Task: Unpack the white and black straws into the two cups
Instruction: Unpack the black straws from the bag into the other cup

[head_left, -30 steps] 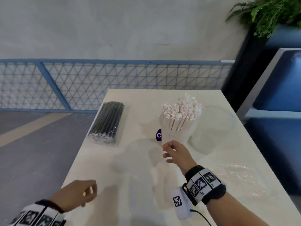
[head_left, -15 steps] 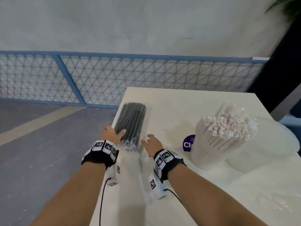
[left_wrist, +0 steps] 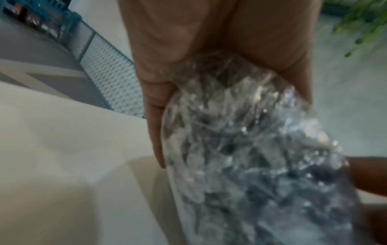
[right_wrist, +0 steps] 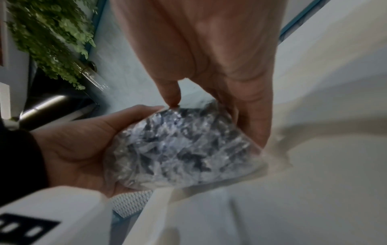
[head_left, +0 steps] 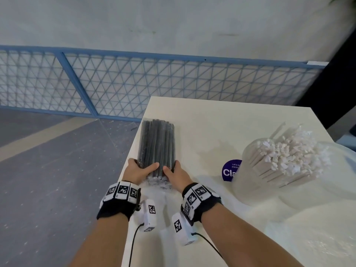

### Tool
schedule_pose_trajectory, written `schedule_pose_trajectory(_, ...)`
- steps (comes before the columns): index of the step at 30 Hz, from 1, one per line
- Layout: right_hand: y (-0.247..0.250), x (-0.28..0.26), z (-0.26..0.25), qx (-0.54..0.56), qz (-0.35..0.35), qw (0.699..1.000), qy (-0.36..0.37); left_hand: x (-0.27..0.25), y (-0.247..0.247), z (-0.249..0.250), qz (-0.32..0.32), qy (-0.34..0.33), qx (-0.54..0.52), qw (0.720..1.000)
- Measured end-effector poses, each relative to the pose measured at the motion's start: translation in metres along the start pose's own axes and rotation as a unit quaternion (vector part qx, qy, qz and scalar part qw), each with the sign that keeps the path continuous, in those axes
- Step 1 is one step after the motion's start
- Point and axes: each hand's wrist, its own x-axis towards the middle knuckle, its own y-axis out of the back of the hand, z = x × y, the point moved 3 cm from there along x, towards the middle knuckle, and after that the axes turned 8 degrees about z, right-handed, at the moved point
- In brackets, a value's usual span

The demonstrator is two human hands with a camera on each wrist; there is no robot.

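A clear plastic pack of black straws (head_left: 157, 143) lies lengthwise near the table's left edge. My left hand (head_left: 137, 170) grips its near end from the left, thumb on top. My right hand (head_left: 176, 173) grips the same end from the right. The wrist views show the crinkled wrap of the pack (left_wrist: 240, 149) (right_wrist: 184, 145) held between both palms. At the right, a clear cup (head_left: 250, 182) stands full of white straws (head_left: 285, 151). A second clear cup (head_left: 339, 170) stands behind it, at the right edge.
The cream table (head_left: 221, 128) drops off to grey floor on the left. A purple round sticker (head_left: 230, 170) lies beside the full cup. Crumpled clear wrap (head_left: 331, 245) lies at the near right. A blue mesh fence (head_left: 134, 83) runs behind the table.
Both hands have closed round the near end of the black straw pack; half a second ago they were open just short of it. The head view has shifted left.
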Motion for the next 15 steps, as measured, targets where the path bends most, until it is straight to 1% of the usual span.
schedule_pose_trajectory(2, 0.004, -0.011, -0.001, 0.021, 0.022, 1.000, 0.001, -0.024, -0.004, 0.008, 0.017, -0.037, 0.013, 0.999)
schedule_pose_trajectory(5, 0.018, -0.031, -0.004, 0.060, 0.041, 0.997, 0.006, -0.067, -0.009, 0.018, 0.062, -0.131, 0.022, 0.989)
schedule_pose_trajectory(7, 0.030, -0.043, -0.008, 0.089, 0.053, 0.994, 0.020, -0.094, -0.013, 0.020, 0.080, -0.179, 0.014, 0.981)
schedule_pose_trajectory(10, 0.041, -0.054, -0.008, 0.152, 0.073, 0.985, 0.038, -0.127, -0.020, 0.016, 0.078, -0.224, 0.020, 0.971)
schedule_pose_trajectory(13, 0.046, -0.066, 0.000, 0.215, 0.095, 0.971, 0.033, -0.154, -0.026, 0.010, 0.074, -0.260, 0.028, 0.962)
schedule_pose_trajectory(15, 0.053, -0.080, 0.004, 0.244, 0.090, 0.964, 0.049, -0.166, -0.029, 0.005, 0.039, -0.290, 0.004, 0.956)
